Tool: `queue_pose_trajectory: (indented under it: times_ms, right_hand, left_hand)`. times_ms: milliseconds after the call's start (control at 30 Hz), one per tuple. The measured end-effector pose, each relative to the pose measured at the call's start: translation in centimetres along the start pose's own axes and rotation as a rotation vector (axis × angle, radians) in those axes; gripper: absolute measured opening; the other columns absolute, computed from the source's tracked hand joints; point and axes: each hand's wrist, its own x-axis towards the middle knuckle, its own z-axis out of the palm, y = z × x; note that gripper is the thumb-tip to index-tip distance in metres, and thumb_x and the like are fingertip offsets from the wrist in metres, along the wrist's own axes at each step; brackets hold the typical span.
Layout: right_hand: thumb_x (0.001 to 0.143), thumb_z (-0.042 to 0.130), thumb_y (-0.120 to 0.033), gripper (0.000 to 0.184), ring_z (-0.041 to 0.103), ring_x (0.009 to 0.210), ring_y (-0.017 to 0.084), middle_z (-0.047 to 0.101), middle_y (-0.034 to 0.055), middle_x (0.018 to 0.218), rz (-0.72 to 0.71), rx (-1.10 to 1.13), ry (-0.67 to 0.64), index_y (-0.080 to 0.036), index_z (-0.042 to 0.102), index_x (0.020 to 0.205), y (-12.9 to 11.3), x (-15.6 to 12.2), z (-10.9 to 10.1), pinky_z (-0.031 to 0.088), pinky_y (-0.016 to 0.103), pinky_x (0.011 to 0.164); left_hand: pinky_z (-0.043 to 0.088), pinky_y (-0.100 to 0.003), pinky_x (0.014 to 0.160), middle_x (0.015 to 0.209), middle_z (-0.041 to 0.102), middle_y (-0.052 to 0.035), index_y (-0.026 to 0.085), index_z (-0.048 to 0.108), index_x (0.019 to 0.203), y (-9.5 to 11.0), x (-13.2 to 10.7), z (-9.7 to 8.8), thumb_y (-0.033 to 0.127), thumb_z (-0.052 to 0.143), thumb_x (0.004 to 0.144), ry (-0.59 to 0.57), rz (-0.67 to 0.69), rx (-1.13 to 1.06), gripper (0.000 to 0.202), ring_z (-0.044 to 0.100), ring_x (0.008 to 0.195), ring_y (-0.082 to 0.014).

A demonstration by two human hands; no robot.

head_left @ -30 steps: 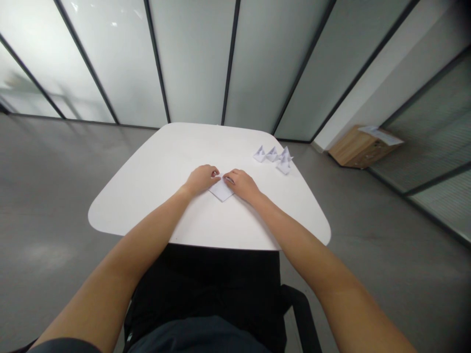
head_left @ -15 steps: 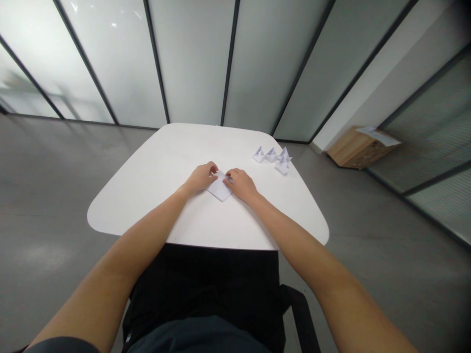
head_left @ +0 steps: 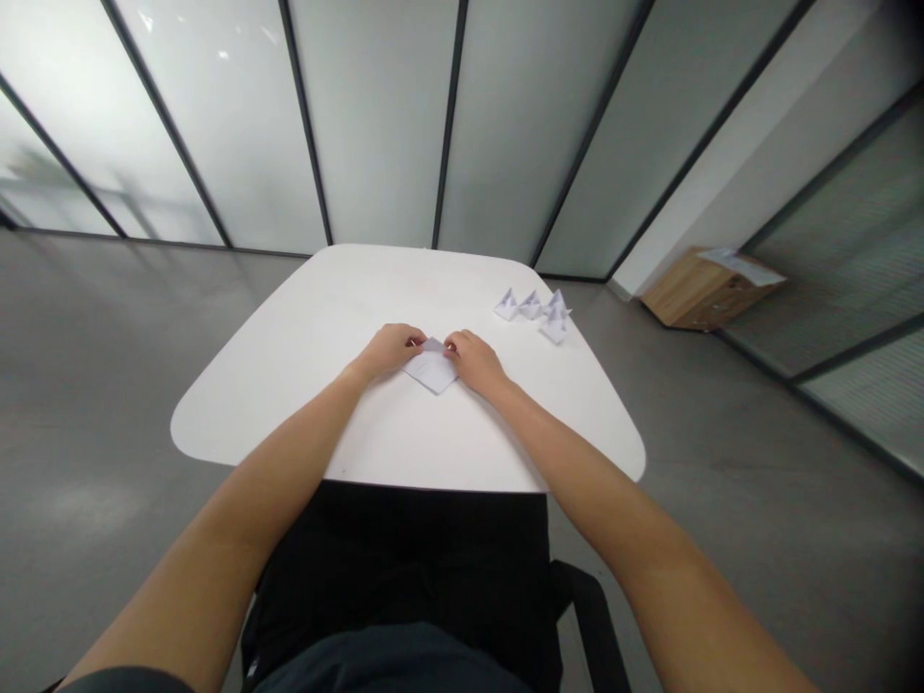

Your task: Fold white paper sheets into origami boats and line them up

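Folded paper sheet (head_left: 431,373) held near middle of table (head_left: 289,385), point toward body; left hand (head_left: 390,349) and right hand (head_left: 473,363) curled, upper edges pinched by fingertips; four folded paper figures (head_left: 530,306) already standing upper right, sheet flat by comparison

A folded white paper square (head_left: 433,372) is laid on a rounded white tabletop (head_left: 289,404), and four small white paper origami figures (head_left: 531,307) are grouped near its far right edge.
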Motion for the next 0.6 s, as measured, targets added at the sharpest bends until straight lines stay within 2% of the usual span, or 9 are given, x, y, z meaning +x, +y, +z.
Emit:
queue_pose_trajectory:
  times_ms: [167, 300, 367, 467, 600]
  right_hand:
    - [0.107, 0.056, -0.021, 0.016, 0.067, 0.108, 0.024, 0.072, 0.0089, 0.118, -0.032, -0.034, 0.007, -0.023, 0.071, 0.114, 0.3, -0.1, -0.1, 0.05, 0.034, 0.092]
    - [0.107, 0.055, -0.021, 0.017, 0.067, 0.107, 0.024, 0.071, 0.0095, 0.121, -0.023, -0.045, 0.026, -0.023, 0.07, 0.115, 0.2, -0.3, -0.1, 0.05, 0.034, 0.091]
    - [0.107, 0.055, -0.022, 0.017, 0.068, 0.106, 0.024, 0.07, 0.0099, 0.123, -0.016, -0.042, 0.037, -0.023, 0.069, 0.116, 0.1, -0.4, -0.1, 0.05, 0.034, 0.091]
    - [0.108, 0.054, -0.023, 0.018, 0.069, 0.106, 0.024, 0.071, 0.0097, 0.126, -0.012, -0.019, 0.046, -0.024, 0.068, 0.119, 0.3, -0.3, -0.2, 0.05, 0.034, 0.09]
    - [0.103, 0.06, -0.022, 0.018, 0.07, 0.105, 0.022, 0.076, 0.0074, 0.119, -0.052, 0.068, -0.033, -0.022, 0.069, 0.119, 1.5, 0.0, -0.8, 0.051, 0.033, 0.092]
  left_hand:
    - [0.056, -0.034, 0.094, 0.113, 0.081, -0.0068, 0.024, 0.082, 0.116, 0.0, -0.2, -0.3, 0.028, 0.062, 0.094, 0.006, 0.03, 0.011, 0.03, 0.075, 0.095, -0.0222]
    - [0.057, -0.033, 0.09, 0.114, 0.08, -0.0065, 0.024, 0.076, 0.129, -0.6, -0.5, -0.9, 0.033, 0.072, 0.088, -0.1, 0.023, -0.048, 0.042, 0.074, 0.094, -0.0219]
    - [0.057, -0.031, 0.088, 0.111, 0.081, -0.0048, 0.024, 0.074, 0.131, -1.0, -0.7, -1.3, 0.031, 0.071, 0.086, -0.15, -0.007, -0.071, 0.045, 0.074, 0.093, -0.0212]
    - [0.056, -0.029, 0.086, 0.106, 0.081, -0.0029, 0.024, 0.075, 0.125, -1.1, -0.9, -1.7, 0.023, 0.067, 0.084, -0.188, -0.019, -0.084, 0.041, 0.074, 0.092, -0.0201]
    - [0.055, -0.029, 0.084, 0.105, 0.081, -0.0034, 0.023, 0.077, 0.114, -1.1, -0.8, -1.8, 0.018, 0.06, 0.086, -0.139, 0.026, -0.037, 0.032, 0.074, 0.091, -0.02]
